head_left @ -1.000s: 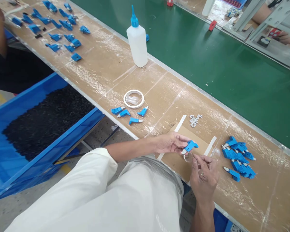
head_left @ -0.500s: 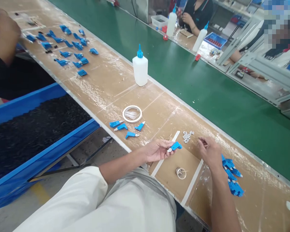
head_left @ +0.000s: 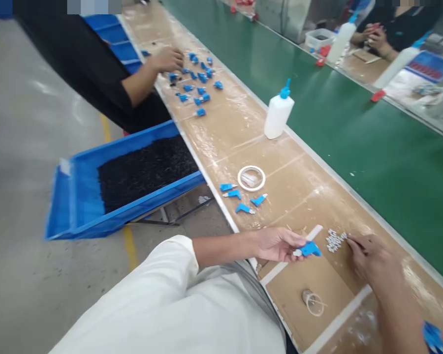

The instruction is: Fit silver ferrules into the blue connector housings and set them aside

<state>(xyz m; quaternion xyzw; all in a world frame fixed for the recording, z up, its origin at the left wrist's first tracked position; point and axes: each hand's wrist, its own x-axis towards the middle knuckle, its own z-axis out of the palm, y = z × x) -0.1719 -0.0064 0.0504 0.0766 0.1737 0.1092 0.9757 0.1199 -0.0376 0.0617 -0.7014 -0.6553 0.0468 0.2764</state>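
My left hand (head_left: 278, 244) holds a small blue plastic connector (head_left: 309, 250) with a white tip, just above the brown cardboard work surface (head_left: 310, 196). My right hand (head_left: 369, 255) reaches to a little cluster of white caps (head_left: 334, 240), fingertips pinched at its right edge. What the fingers grip is too small to make out. A small clear ring part (head_left: 312, 301) lies on the cardboard pad below both hands.
Three loose blue connectors (head_left: 239, 196) and a white tape ring (head_left: 251, 178) lie to the left. A white glue bottle (head_left: 278, 114) stands by the green conveyor belt (head_left: 354, 128). A blue bin (head_left: 107, 196) of black parts sits beside the bench. A co-worker's hand (head_left: 166, 59) handles more blue connectors (head_left: 197, 81) farther along.
The camera has swung left. My right hand left the ring part on the pad and moved up to the white caps. My left hand still holds the blue connector.
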